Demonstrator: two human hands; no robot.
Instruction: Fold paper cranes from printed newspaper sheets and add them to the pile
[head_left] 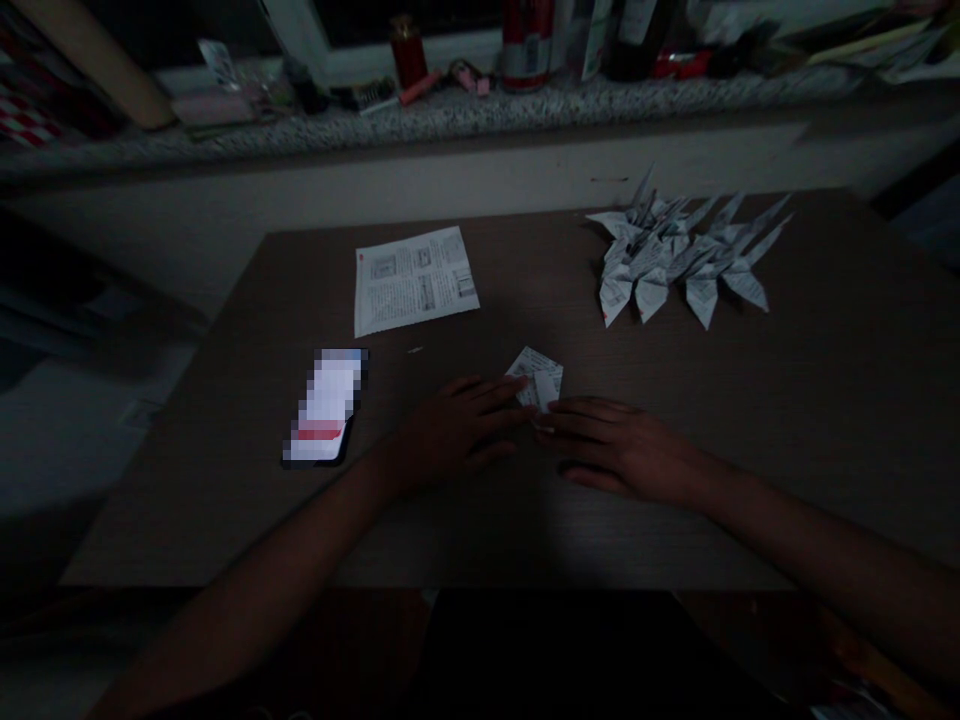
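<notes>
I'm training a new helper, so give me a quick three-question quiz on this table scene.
1. True or false: both hands press the small folded paper on the table.
2. Which lies nearer the left hand: A the phone, B the pile of folded cranes?
3. What flat thing lies behind the phone?

Key: 1 true, the right hand too. 2 A. 3 the printed sheet.
</notes>
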